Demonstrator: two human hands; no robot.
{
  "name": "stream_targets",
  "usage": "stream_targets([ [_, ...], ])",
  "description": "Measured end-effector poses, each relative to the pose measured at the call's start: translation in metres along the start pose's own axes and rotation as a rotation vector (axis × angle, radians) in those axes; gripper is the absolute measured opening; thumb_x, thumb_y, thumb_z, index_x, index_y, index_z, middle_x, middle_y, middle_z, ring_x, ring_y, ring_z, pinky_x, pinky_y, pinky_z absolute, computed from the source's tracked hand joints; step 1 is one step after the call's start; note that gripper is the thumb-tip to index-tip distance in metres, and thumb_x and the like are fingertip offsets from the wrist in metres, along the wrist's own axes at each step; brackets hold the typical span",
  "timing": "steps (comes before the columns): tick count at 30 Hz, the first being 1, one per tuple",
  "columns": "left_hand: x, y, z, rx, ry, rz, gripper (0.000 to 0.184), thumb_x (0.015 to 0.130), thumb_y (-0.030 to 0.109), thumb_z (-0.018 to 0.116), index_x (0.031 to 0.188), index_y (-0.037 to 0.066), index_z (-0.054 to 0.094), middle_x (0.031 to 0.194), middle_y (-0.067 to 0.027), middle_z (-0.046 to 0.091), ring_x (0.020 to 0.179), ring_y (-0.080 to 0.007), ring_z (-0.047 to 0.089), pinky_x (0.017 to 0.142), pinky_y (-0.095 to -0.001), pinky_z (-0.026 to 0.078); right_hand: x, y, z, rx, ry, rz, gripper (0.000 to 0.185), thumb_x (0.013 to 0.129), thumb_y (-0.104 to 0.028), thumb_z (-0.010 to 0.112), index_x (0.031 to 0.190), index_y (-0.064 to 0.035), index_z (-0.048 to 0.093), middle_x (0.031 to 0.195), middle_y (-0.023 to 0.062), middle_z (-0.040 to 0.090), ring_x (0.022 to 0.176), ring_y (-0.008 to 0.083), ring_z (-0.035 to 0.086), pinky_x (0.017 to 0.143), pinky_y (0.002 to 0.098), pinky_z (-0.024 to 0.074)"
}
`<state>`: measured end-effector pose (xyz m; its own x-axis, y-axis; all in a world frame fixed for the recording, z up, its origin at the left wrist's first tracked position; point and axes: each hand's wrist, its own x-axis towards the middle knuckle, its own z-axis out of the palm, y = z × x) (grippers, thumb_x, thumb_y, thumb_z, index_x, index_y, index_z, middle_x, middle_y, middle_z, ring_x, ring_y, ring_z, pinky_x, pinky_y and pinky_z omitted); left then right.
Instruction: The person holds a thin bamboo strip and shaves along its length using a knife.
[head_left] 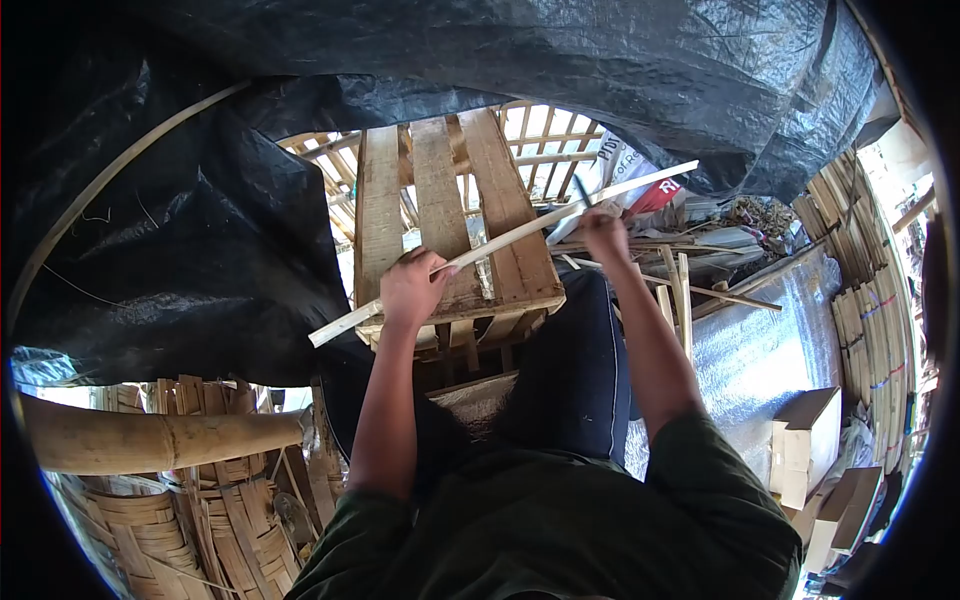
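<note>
A long pale strip of split bamboo or wood (525,231) lies slantwise over a slatted wooden crate (435,165), its right end raised toward the back. My left hand (413,287) is closed around the strip near its lower left end, above the crate's front edge. In my right hand (606,236), fingers closed, is a knife whose thin dark blade (581,188) points up and away and crosses close to the strip. Whether the blade touches the strip I cannot tell; the knife's handle is hidden in the fingers.
Dark plastic sheeting (200,230) hangs at the left and overhead. Several cut sticks (684,300) stand by my right knee, beside a silvery sheet (760,330). A thick bamboo pole (170,440) and woven bamboo (140,525) are at lower left. Bundled strips (870,330) stand at right.
</note>
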<state>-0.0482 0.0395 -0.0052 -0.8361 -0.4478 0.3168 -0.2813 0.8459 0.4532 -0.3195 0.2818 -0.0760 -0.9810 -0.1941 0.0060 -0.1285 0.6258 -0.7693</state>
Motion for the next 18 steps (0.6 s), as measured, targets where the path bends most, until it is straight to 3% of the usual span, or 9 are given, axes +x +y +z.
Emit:
stream_targets([
  [1, 0.001, 0.0, 0.0, 0.008, 0.004, 0.015, 0.026, 0.081, 0.037, 0.077, 0.08, 0.012, 0.068, 0.076, -0.0038, 0.064, 0.071, -0.0274, 0.065, 0.062, -0.0403, 0.05, -0.013, -0.007, 0.011, 0.001, -0.094, -0.079, 0.043, 0.102, -0.036, 0.046, 0.09, 0.0006, 0.066, 0.066, 0.0147, 0.063, 0.056, 0.0278, 0.064, 0.052, 0.0399, 0.0476],
  [2, 0.001, 0.0, -0.001, 0.001, -0.007, 0.0, 0.027, 0.081, 0.037, 0.076, 0.081, 0.012, 0.067, 0.077, -0.0036, 0.065, 0.07, -0.0273, 0.066, 0.063, -0.0409, 0.05, -0.03, -0.036, 0.003, 0.031, -0.182, 0.111, 0.045, 0.102, -0.037, 0.046, 0.091, 0.0015, 0.066, 0.063, 0.016, 0.062, 0.048, 0.0283, 0.061, 0.049, 0.0411, 0.0473],
  [7, 0.001, -0.002, 0.003, 0.047, -0.004, 0.02, 0.027, 0.081, 0.037, 0.077, 0.08, 0.012, 0.066, 0.079, -0.0039, 0.066, 0.071, -0.027, 0.066, 0.063, -0.0406, 0.05, 0.007, -0.015, 0.0, 0.146, -0.053, 0.118, 0.046, 0.102, -0.038, 0.046, 0.092, 0.0012, 0.067, 0.067, 0.0187, 0.064, 0.052, 0.0304, 0.063, 0.053, 0.0436, 0.0506],
  [9, 0.0, -0.002, 0.004, 0.065, -0.01, 0.033, 0.028, 0.081, 0.037, 0.077, 0.08, 0.012, 0.066, 0.079, -0.0039, 0.066, 0.071, -0.0269, 0.066, 0.063, -0.0404, 0.05, 0.021, 0.034, 0.05, -0.266, 0.248, -0.659, 0.05, 0.103, -0.04, 0.043, 0.092, 0.0023, 0.067, 0.067, 0.0182, 0.065, 0.049, 0.0286, 0.063, 0.046, 0.039, 0.049],
  [10, 0.001, -0.004, 0.005, 0.044, -0.001, 0.031, 0.028, 0.081, 0.037, 0.077, 0.079, 0.011, 0.065, 0.079, -0.004, 0.067, 0.071, -0.0269, 0.066, 0.063, -0.0404, 0.051, 0.002, -0.016, 0.007, -0.257, -0.103, -0.274, 0.047, 0.101, -0.034, 0.044, 0.087, 0.0049, 0.067, 0.082, 0.032, 0.065, 0.081, 0.0516, 0.062, 0.082, 0.0529, 0.0496],
  [11, 0.002, -0.005, 0.006, 0.023, 0.01, 0.028, 0.028, 0.081, 0.036, 0.077, 0.079, 0.011, 0.065, 0.079, -0.0041, 0.067, 0.071, -0.0268, 0.066, 0.063, -0.0405, 0.051, 0.004, -0.036, -0.011, -0.09, -0.204, 0.003, 0.048, 0.102, -0.034, 0.043, 0.089, 0.0056, 0.067, 0.083, 0.0301, 0.066, 0.079, 0.0476, 0.065, 0.079, 0.0511, 0.0517],
  [13, 0.003, -0.005, 0.006, 0.028, 0.013, 0.032, 0.028, 0.081, 0.037, 0.077, 0.079, 0.011, 0.065, 0.079, -0.004, 0.067, 0.071, -0.0268, 0.067, 0.062, -0.0407, 0.051, -0.003, -0.052, -0.031, 0.135, -0.057, 0.142, 0.05, 0.102, -0.036, 0.041, 0.091, 0.0056, 0.067, 0.085, 0.0284, 0.068, 0.08, 0.0427, 0.067, 0.078, 0.0486, 0.0525],
  [14, 0.002, -0.005, 0.006, 0.036, 0.015, 0.035, 0.028, 0.081, 0.037, 0.077, 0.079, 0.011, 0.064, 0.079, -0.004, 0.067, 0.071, -0.0267, 0.067, 0.062, -0.0409, 0.051, -0.001, -0.039, -0.016, -0.24, -0.197, -0.139, 0.055, 0.103, -0.041, 0.04, 0.091, 0.0061, 0.066, 0.082, 0.0274, 0.068, 0.075, 0.0383, 0.069, 0.068, 0.0478, 0.0527],
  [18, 0.003, -0.005, 0.005, 0.037, 0.006, 0.035, 0.029, 0.081, 0.037, 0.077, 0.079, 0.011, 0.064, 0.078, -0.0041, 0.067, 0.071, -0.0267, 0.067, 0.062, -0.0411, 0.051, 0.011, -0.028, -0.005, -0.147, -0.332, -0.108, 0.051, 0.102, -0.041, 0.041, 0.097, 0.0024, 0.066, 0.08, 0.0262, 0.067, 0.058, 0.037, 0.066, 0.051, 0.0472, 0.0518],
])
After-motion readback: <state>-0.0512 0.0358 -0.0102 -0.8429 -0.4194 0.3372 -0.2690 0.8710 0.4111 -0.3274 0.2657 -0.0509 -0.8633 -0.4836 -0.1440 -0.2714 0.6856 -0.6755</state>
